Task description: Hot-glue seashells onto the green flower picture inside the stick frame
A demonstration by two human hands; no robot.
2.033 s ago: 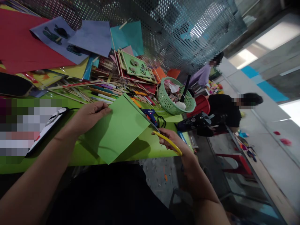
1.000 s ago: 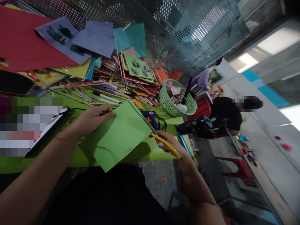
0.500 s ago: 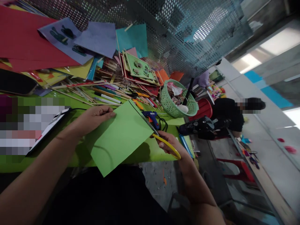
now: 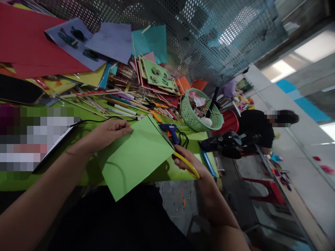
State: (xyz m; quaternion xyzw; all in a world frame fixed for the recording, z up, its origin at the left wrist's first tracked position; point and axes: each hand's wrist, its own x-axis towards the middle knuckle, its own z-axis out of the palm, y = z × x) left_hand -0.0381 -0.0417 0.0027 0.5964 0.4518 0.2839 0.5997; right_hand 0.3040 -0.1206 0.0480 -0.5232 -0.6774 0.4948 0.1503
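My left hand (image 4: 113, 132) pinches the upper left edge of a sheet of light green paper (image 4: 136, 157), held tilted over the table's front edge. In my right hand (image 4: 187, 158) is a pair of scissors (image 4: 186, 161) with yellow handles, the fingers wrapped round them. The scissor blades lie along the paper's upper right edge, partly hidden by it. Just beyond the paper, a blue glue gun (image 4: 170, 131) with an orange trigger rests on the table.
A green table (image 4: 65, 181) carries pens, wooden sticks and coloured paper. Beyond the glue gun stands a green plastic basket (image 4: 187, 113) with scraps. A red bucket (image 4: 227, 122) is behind it. A perforated metal panel (image 4: 183, 45) borders the table. Another person (image 4: 255, 127) sits farther right.
My right hand and the scissors have shifted slightly, and the yellow handles sit closer to the paper's edge. My left hand keeps its hold. The whole view has moved a little.
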